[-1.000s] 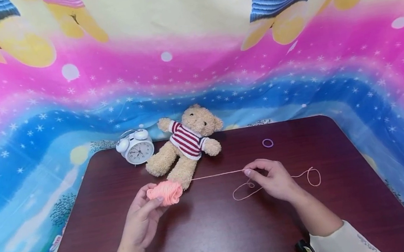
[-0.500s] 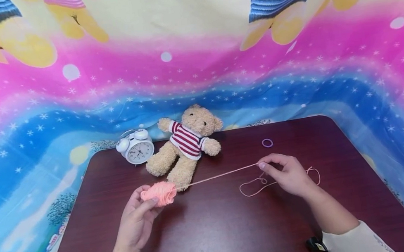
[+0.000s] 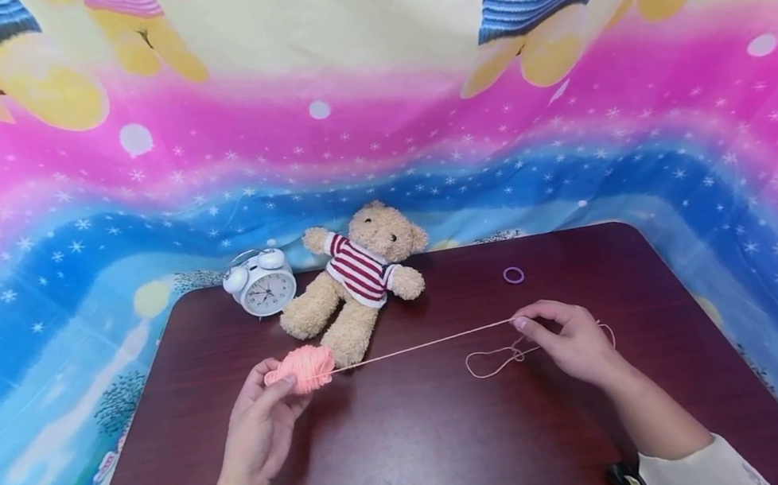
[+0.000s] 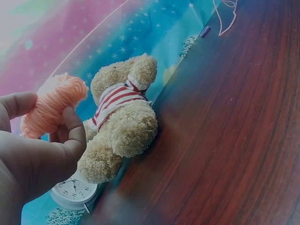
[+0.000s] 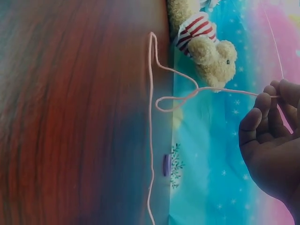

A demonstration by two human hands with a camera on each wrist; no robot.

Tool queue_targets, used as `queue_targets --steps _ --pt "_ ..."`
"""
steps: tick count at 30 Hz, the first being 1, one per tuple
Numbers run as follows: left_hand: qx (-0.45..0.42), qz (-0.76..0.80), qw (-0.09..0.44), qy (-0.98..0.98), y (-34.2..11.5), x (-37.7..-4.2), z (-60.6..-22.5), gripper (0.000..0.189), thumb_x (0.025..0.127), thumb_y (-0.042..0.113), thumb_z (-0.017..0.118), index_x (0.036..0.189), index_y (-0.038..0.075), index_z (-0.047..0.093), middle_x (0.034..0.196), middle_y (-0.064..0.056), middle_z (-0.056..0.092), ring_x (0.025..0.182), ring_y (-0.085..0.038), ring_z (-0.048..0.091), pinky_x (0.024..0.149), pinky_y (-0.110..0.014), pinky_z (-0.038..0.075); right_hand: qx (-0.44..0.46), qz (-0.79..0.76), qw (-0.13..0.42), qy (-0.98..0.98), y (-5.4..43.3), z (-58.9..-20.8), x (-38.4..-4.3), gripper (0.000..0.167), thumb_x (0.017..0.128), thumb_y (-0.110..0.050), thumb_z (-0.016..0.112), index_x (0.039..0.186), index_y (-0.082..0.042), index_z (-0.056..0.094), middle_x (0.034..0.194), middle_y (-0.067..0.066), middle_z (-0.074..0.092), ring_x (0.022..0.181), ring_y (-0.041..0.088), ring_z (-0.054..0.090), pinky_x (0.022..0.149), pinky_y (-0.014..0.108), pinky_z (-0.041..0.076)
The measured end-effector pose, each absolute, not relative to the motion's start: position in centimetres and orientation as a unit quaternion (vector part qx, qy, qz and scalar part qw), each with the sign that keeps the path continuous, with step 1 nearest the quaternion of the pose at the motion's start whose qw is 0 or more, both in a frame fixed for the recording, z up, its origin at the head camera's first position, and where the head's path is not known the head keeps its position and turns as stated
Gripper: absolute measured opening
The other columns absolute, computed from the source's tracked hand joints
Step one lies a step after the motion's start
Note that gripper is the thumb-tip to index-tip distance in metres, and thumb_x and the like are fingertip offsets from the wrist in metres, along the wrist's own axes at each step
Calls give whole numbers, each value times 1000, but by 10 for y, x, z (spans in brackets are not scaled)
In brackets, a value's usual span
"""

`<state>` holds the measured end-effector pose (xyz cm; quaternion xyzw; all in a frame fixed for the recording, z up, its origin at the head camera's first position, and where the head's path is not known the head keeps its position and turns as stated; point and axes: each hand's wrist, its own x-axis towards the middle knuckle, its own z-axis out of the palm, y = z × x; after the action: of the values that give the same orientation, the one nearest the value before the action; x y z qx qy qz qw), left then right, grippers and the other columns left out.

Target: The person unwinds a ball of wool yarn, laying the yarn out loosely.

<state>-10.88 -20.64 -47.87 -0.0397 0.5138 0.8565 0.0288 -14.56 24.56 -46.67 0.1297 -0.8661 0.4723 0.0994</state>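
Observation:
A ball of peach-pink yarn (image 3: 305, 369) is held between the thumb and fingers of my left hand (image 3: 262, 425), above the table in front of the teddy bear. In the left wrist view the same yarn ball (image 4: 56, 104) shows its wound strands. From it a single strand (image 3: 422, 345) runs nearly straight to my right hand (image 3: 574, 345), whose thumb and fingertips pinch it. Beyond the pinch, loose yarn (image 5: 176, 104) hangs in a small loop and trails down, as the right wrist view shows. Part of that tail is hidden behind my right hand in the head view.
A teddy bear (image 3: 361, 270) in a striped shirt lies at the back of the dark wooden table (image 3: 414, 464). To its left stands a white alarm clock (image 3: 264, 285). A purple ring (image 3: 513, 275) lies at the back right. Printed cloth (image 3: 377, 140) hangs around the table.
My right hand has moved right, drawing the strand longer. My left hand has shifted slightly left with the yarn ball, which has turned a little. Bear, clock and ring have stayed in place.

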Motion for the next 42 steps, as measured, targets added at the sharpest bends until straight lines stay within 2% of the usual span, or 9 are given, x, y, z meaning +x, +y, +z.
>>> queue_targets --steps 6,13,21,24,28,32,36,39,42 --pt "-42 869 6 493 -211 -110 -478 23 103 -5 49 112 15 47 101 2 61 82 -12 62 81 -32 51 122 463 100 -872 257 -471 -142 8 98 -16 73 104 -16 79 98 -4 76 89 2 65 76 14 50" --pt "-40 876 9 481 -217 -109 -479 28 100 -9 44 118 13 46 110 -1 60 87 -14 62 83 -32 53 101 448 96 -883 272 -471 -140 11 100 -19 72 107 -14 79 99 -1 76 85 4 63 71 17 50" --pt "18 875 57 480 -221 -106 -484 59 93 -15 34 142 15 48 132 -5 60 102 -17 65 88 -32 55 85 444 97 -887 281 -466 -140 14 101 -21 71 109 -13 78 99 2 76 83 7 64 69 18 51" --pt "55 876 70 474 -223 -105 -486 64 91 -17 31 146 11 49 135 -6 62 111 -18 65 93 -32 56 81 440 97 -889 282 -466 -140 14 101 -21 71 109 -14 78 99 2 76 84 5 64 70 17 51" --pt "77 879 68 465 -223 -105 -488 60 90 -18 29 143 5 47 131 -7 63 109 -17 64 94 -30 56 82 436 97 -891 283 -467 -141 13 101 -21 71 109 -14 78 100 2 76 85 3 63 71 16 51" --pt "91 890 69 441 -223 -107 -489 55 92 -18 29 142 4 39 120 -7 57 95 -17 59 81 -25 54 81 430 99 -894 286 -468 -140 13 100 -22 72 109 -15 78 100 2 77 86 3 63 70 16 50" --pt "115 899 63 419 -224 -112 -488 43 97 -17 31 131 7 43 101 -4 49 83 -17 49 69 -24 45 71 420 98 -899 291 -467 -138 14 100 -23 72 110 -15 78 101 2 77 85 4 64 69 17 50" --pt "84 896 38 434 -225 -112 -486 39 99 -15 37 128 11 42 100 -3 51 85 -17 54 72 -25 47 60 420 90 -901 297 -465 -135 17 101 -25 71 112 -14 78 95 2 75 76 9 64 63 21 51" --pt "25 884 15 466 -227 -110 -484 48 100 -12 44 139 14 37 114 -3 56 96 -16 62 82 -28 52 46 417 81 -904 306 -463 -133 21 102 -29 69 114 -13 77 90 5 73 69 13 61 58 26 50"
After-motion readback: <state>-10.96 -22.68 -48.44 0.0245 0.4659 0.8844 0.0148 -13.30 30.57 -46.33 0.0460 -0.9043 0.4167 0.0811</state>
